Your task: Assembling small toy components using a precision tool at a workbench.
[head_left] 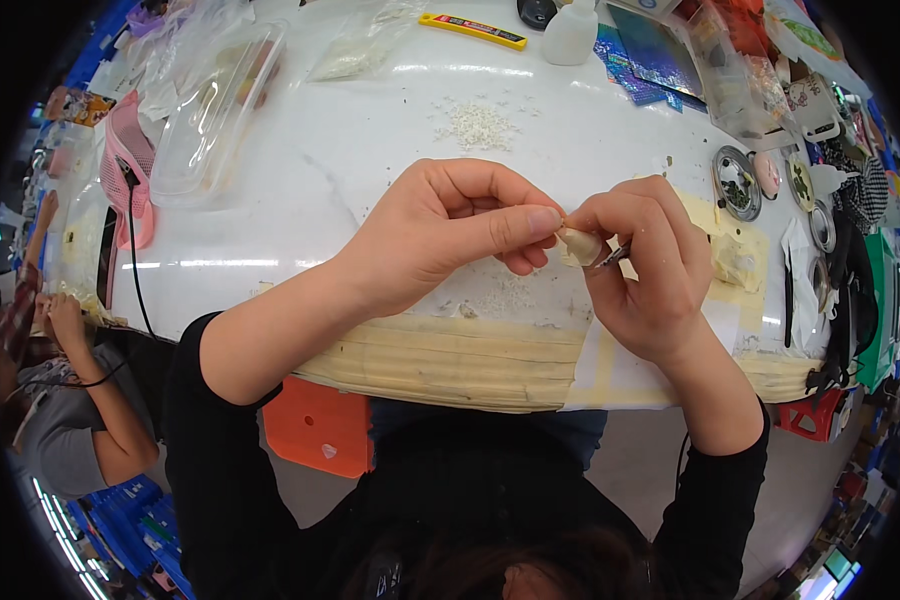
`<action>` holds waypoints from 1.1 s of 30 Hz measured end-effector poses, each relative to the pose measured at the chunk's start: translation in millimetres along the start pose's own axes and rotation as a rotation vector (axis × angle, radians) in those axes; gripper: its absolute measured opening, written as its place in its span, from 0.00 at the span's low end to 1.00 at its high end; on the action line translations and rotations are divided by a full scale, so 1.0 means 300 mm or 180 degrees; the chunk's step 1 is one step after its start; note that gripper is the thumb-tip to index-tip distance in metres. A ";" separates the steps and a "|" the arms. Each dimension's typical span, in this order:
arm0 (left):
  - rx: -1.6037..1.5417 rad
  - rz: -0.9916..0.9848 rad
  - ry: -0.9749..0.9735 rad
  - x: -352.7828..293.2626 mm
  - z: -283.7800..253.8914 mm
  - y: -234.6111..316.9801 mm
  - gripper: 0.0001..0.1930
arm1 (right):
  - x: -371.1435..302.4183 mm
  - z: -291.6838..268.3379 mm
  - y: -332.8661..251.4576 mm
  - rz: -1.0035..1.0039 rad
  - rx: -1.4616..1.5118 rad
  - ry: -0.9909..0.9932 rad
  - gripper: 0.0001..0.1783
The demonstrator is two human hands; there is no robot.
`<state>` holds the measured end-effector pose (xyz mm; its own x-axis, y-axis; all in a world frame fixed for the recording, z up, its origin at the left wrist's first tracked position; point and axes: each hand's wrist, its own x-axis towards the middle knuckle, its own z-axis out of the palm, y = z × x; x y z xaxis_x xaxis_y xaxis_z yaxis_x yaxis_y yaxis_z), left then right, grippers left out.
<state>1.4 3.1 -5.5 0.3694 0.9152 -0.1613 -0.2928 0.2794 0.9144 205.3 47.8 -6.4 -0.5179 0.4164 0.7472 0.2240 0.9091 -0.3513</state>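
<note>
Pinching a tiny item (562, 223), left grip (455, 225) on its left, right grip (650, 262) opposite, cream piece (581, 246) just beneath

Yellow strip (473, 30): printing on red and black, too small to read.
White box (813, 108): dark marks, unreadable.

Our white table (370, 115) carries a clear plastic container (202, 135) at ten o'clock, white granules (478, 126) at twelve and a bottle (570, 38) at one.

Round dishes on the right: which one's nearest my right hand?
The leftmost silver dish, holding dark bits; the others lie farther from your right hand.
</note>
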 end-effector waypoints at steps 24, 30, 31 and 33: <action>0.3133 0.2678 0.0374 0.009 -0.005 -0.005 0.08 | -0.018 -0.018 -0.014 0.0589 -0.0517 -0.0754 0.17; 0.3436 0.3053 0.0390 0.012 -0.003 -0.005 0.10 | -0.015 -0.018 -0.019 0.0630 -0.0667 -0.0832 0.14; 0.3471 0.3068 0.0393 0.012 -0.002 -0.005 0.10 | -0.016 -0.018 -0.019 0.0621 -0.0663 -0.0832 0.14; 0.3542 0.3099 0.0400 0.013 0.000 -0.003 0.10 | -0.017 -0.017 -0.019 0.0602 -0.0652 -0.0830 0.13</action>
<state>3.1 6.4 -7.1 0.3353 0.6422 0.6893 0.4563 -0.7509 0.4775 210.9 40.7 -5.4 -0.6384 0.5833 0.5022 0.4824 0.8116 -0.3296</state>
